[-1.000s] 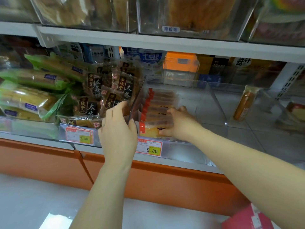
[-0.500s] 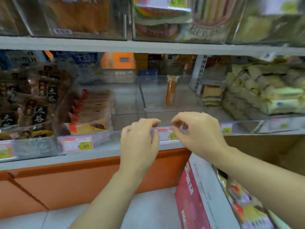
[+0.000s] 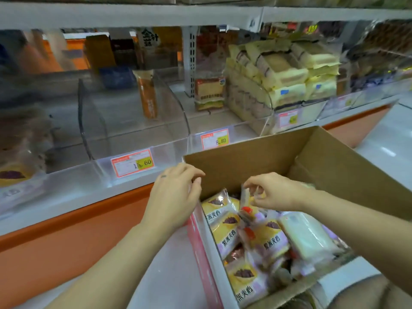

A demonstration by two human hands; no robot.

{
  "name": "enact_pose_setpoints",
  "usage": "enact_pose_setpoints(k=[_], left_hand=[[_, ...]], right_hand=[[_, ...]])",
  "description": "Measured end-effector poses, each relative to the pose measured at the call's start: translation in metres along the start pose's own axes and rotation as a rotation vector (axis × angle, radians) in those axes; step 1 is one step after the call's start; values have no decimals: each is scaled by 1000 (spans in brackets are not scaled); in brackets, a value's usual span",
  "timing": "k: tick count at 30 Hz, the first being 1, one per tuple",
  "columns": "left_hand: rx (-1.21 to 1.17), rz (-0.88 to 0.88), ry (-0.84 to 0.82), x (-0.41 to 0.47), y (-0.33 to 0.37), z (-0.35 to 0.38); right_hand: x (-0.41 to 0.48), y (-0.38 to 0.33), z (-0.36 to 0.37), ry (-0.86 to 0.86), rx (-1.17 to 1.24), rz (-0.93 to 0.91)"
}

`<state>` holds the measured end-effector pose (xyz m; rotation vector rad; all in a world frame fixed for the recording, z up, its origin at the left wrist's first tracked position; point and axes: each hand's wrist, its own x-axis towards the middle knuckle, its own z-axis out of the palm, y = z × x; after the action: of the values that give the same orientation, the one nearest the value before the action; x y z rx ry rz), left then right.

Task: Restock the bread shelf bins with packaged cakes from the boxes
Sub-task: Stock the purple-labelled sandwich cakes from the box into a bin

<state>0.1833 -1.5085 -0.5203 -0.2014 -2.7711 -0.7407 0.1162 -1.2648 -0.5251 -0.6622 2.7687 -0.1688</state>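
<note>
Your right hand (image 3: pixel 275 191) pinches the top edge of one packaged cake (image 3: pixel 245 202), upright among the other packs (image 3: pixel 227 237) in the cardboard box (image 3: pixel 245 157). Your left hand (image 3: pixel 176 197) is curled at the box's left rim; whether it grips, I can't tell. Beyond the box, the clear bin (image 3: pixel 133 123) is wide open, with just one orange pack (image 3: pixel 147 97) at its back.

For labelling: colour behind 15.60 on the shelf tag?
Yellow, on the red-bordered white shelf tag; head view.
</note>
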Motion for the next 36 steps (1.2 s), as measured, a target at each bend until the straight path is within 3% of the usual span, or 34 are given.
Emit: enact_pose_setpoints(k=[4, 8, 12, 17, 22, 26, 30, 36], left_hand=[[17, -4, 1, 2, 0, 4], [13, -2, 3, 1, -2, 6], [3, -17, -14, 0, -1, 7], [12, -18, -27, -1, -1, 3], [16, -14, -36, -2, 0, 2], [38, -10, -41, -1, 2, 0], [27, -4, -95, 3, 8, -8], [-152, 127, -222, 1, 30, -15]], right_hand=[[7, 14, 26, -342, -54, -1], [6, 2, 49, -516, -87, -68], [5, 1, 71, -545, -211, -80], [1, -3, 74, -553, -472, -224], [0, -1, 70, -539, -415, -226], [0, 1, 47, -428, -107, -183], [-7, -2, 8, -110, 149, -154], [-22, -40, -51, 282, 419, -336]])
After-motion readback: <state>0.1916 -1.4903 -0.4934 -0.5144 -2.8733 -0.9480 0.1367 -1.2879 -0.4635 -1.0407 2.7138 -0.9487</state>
